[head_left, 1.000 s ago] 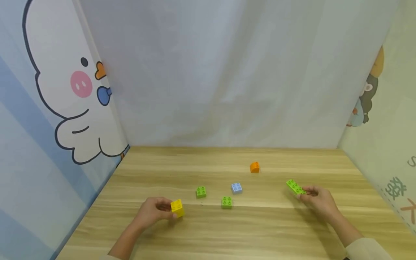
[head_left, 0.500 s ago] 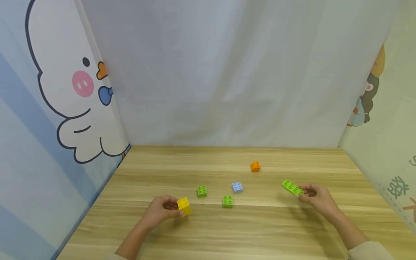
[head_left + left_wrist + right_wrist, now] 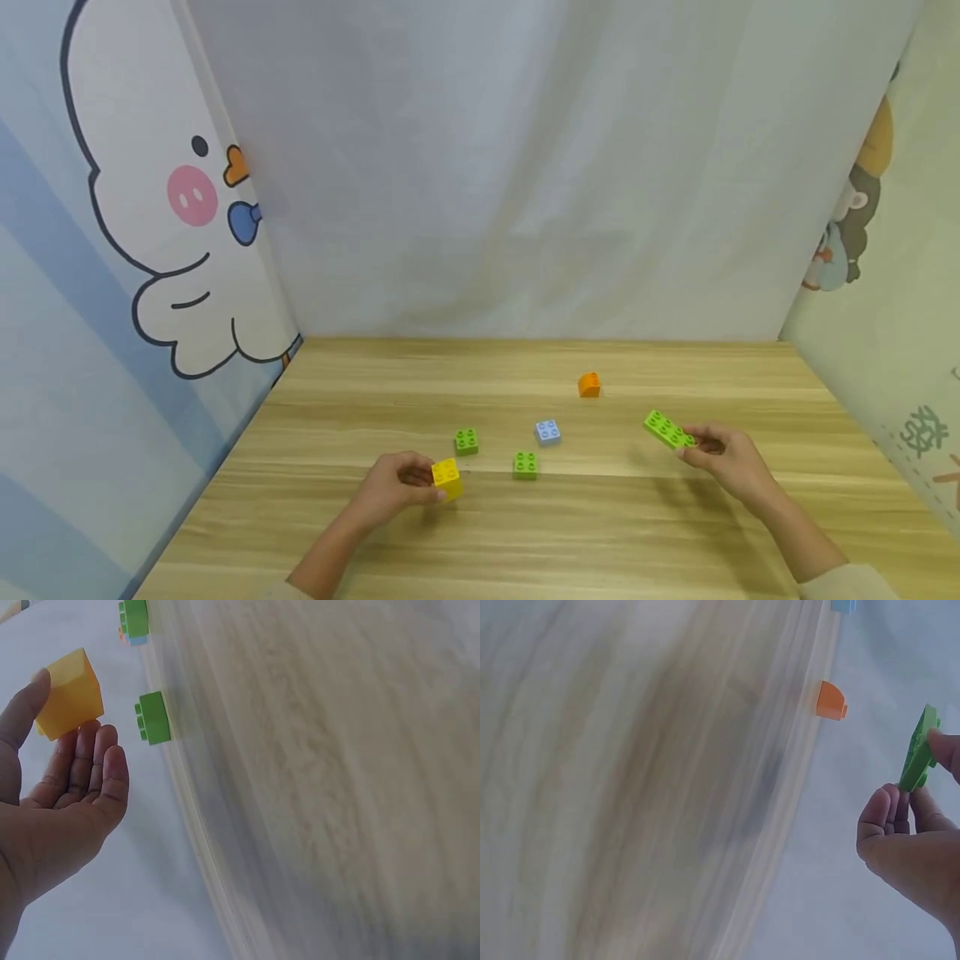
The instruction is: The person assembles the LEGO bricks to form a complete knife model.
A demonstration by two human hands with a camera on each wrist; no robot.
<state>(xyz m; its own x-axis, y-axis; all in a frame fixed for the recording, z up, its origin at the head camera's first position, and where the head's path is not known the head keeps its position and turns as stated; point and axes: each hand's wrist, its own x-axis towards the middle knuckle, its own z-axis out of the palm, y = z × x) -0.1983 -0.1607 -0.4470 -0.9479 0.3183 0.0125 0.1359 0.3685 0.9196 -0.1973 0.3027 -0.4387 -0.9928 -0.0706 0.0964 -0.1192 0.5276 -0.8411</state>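
Between thumb and fingers, my left hand (image 3: 390, 492) pinches a yellow toy building brick (image 3: 447, 478), held above the table; its smooth side shows in the left wrist view. My right hand (image 3: 731, 467) pinches one end of a long, thin light green brick (image 3: 666, 428), raised and slanting up to the left, studs on top. Nearest the left hand stands a green four-stud brick (image 3: 467, 442). A second green four-stud brick (image 3: 526, 466) lies to its right, and a light blue brick (image 3: 547, 432) sits just behind that one.
An orange brick (image 3: 588, 385) with a curved side stands farther back on the wood-grain table (image 3: 360, 375). A pale curtain (image 3: 480, 183) hangs behind the table's far edge. Printed cloth walls (image 3: 45, 350) flank both sides.
My left hand has carried the yellow brick to the right. My right hand has shifted slightly left with the long green brick. The bricks on the table have stayed put.
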